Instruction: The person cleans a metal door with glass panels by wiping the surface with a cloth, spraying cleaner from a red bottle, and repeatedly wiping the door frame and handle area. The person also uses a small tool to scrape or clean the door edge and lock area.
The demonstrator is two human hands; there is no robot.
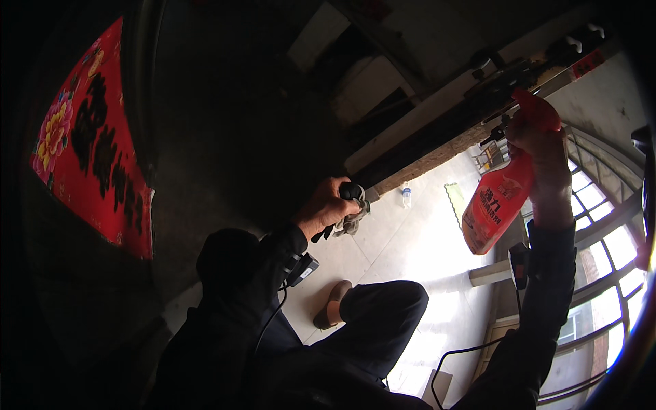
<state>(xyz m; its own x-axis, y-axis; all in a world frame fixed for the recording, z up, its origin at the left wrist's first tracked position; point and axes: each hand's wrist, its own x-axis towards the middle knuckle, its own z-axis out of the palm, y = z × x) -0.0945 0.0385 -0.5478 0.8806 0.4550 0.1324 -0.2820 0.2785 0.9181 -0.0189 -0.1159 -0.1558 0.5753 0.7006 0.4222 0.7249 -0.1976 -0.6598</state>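
Note:
My left hand is closed around a bunched grey and black cloth or glove, beside the near end of a long dark ledge or beam. Raised at the right, my right hand grips the neck of a red spray bottle. Its red trigger head lies against the dark, shadowed part of the ledge. A small dark metal fitting, perhaps keys or a latch, hangs just left of that hand.
A red paper banner with flowers hangs at the left. On the pale tiled floor stand a plastic bottle and, farther off, a folding chair. A green-edged mat lies there too. Barred windows line the right. Black cables run by both arms.

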